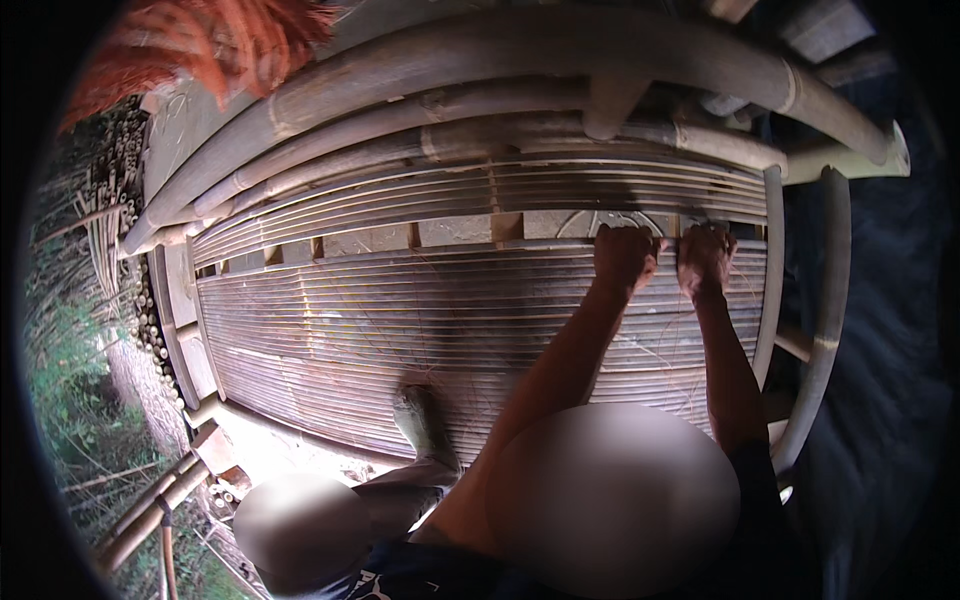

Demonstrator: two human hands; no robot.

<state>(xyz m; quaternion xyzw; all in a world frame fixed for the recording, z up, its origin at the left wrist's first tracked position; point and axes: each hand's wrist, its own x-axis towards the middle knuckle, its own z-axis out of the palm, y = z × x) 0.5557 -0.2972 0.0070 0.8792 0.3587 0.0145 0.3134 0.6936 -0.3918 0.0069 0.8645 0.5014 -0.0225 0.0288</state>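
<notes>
A long bamboo bench fills the middle of the view, its seat made of many thin parallel bamboo slats (360, 340). Both of my arms reach across it to the far edge of this slatted panel. My left hand (627, 257) is closed around that edge, fingers curled over it. Just beside it on the right, my right hand (706, 258) grips the same edge, close to the bench's right end. Beyond the edge runs a gap showing short cross-pieces, then another band of narrow slats (400, 195). Thin reddish strands lie over the seat near my arms.
Thick bamboo poles (520, 60) form the far rail. Curved bamboo uprights (835, 260) stand at the right end, beside dark cloth (885, 370). A boot (412, 415) rests on the near slats. Red-orange fibres (210, 45) hang at upper left; stacked bamboo and greenery (75, 350) lie left.
</notes>
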